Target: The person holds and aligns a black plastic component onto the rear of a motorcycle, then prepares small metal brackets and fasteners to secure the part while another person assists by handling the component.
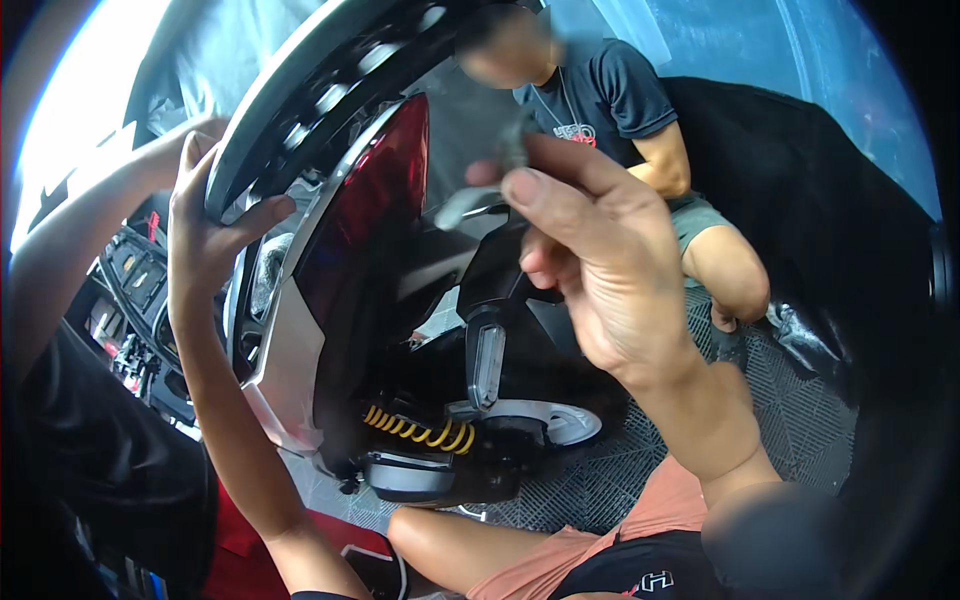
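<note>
My left hand (215,205) grips the lower left edge of a raised black curved part (300,125), which looks like the underside of a scooter seat; its thumb lies across the near side. My right hand (610,260) is held up in front of the scooter, thumb and fingers pinched on a small grey-green piece (514,140) too blurred to name. A blurred pale curved shape (468,207) shows beside those fingertips; whether I hold it, I cannot tell. Below stands the scooter, with a dark red panel (375,190), a silver side panel (285,365) and a yellow spring (420,430).
At the left, another person's arm (100,215) reaches to the same black part. A second person (620,110) crouches beyond my right hand. An opened compartment with wiring (135,290) lies at the left. Grey grid tiles (800,400) cover the floor, with a black cover (770,170) behind.
</note>
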Demonstrator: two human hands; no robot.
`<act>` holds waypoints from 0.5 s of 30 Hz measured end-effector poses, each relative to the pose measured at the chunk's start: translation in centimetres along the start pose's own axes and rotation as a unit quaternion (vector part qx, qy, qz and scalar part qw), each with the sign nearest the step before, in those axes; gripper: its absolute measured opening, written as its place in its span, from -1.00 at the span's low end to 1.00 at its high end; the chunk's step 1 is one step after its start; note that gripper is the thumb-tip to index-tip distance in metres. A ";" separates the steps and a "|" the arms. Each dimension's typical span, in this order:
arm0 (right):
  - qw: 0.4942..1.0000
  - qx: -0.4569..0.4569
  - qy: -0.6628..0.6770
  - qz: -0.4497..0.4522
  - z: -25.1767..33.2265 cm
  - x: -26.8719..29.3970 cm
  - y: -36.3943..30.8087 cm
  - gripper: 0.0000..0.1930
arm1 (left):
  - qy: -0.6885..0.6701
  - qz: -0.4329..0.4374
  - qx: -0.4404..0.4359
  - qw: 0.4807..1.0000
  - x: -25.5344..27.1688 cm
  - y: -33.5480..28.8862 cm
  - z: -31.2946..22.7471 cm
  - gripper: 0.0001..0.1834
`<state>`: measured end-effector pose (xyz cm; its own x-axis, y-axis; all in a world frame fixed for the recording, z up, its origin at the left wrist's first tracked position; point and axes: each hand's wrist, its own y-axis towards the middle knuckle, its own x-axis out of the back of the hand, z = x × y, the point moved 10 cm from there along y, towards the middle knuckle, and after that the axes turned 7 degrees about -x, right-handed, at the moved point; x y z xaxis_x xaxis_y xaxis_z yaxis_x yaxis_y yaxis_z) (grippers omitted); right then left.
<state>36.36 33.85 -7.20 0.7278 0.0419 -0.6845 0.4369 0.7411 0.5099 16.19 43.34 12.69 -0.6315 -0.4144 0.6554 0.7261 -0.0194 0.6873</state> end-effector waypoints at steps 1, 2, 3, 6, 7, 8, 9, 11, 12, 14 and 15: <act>1.000 0.013 -0.001 -0.012 0.3 1.0 -0.7 -0.61 | -0.009 -0.001 0.018 1.000 0.0 -0.1 0.3 -0.33; 0.999 0.037 -0.010 -0.004 0.8 1.7 -1.4 -0.61 | -0.016 0.000 0.037 0.999 -0.1 -0.2 0.6 -0.33; 0.999 0.048 -0.004 0.001 1.0 2.5 -2.2 -0.60 | -0.009 -0.005 0.050 0.999 0.1 -0.4 0.8 -0.34; 0.997 0.069 0.020 -0.009 0.3 5.1 -4.4 -0.54 | 0.052 0.013 0.073 0.996 0.2 -0.7 1.5 -0.38; 0.994 0.105 0.018 0.005 0.6 5.6 -5.3 -0.53 | 0.100 -0.005 0.098 0.990 0.9 -1.0 2.0 -0.39; 0.994 0.110 0.009 0.000 0.3 6.4 -5.9 -0.52 | 0.069 -0.017 0.139 0.988 1.3 -1.5 2.9 -0.41; 0.994 0.104 0.034 -0.001 -0.1 7.2 -6.6 -0.52 | 0.079 -0.016 0.172 0.982 1.4 -1.8 3.7 -0.39; 0.993 0.106 0.049 -0.034 -0.5 9.1 -8.1 -0.52 | 0.063 -0.012 0.125 0.990 1.6 -1.8 3.1 -0.36; 0.991 0.108 0.067 -0.039 -0.7 10.0 -8.6 -0.55 | 0.076 -0.009 0.131 0.988 1.8 -2.1 3.4 -0.35; 0.990 0.100 0.092 -0.047 -1.3 11.3 -9.7 -0.57 | 0.091 -0.026 0.166 0.982 2.6 -2.8 4.3 -0.33; 0.990 0.090 0.098 -0.053 -1.7 12.0 -10.3 -0.56 | 0.086 -0.038 0.166 0.982 3.0 -3.1 4.6 -0.33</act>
<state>39.70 27.83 -21.51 0.5641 0.1127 -0.8180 0.6051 0.6176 0.5024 10.83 46.30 13.99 -0.6039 -0.5713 0.5559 0.5330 0.2292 0.8145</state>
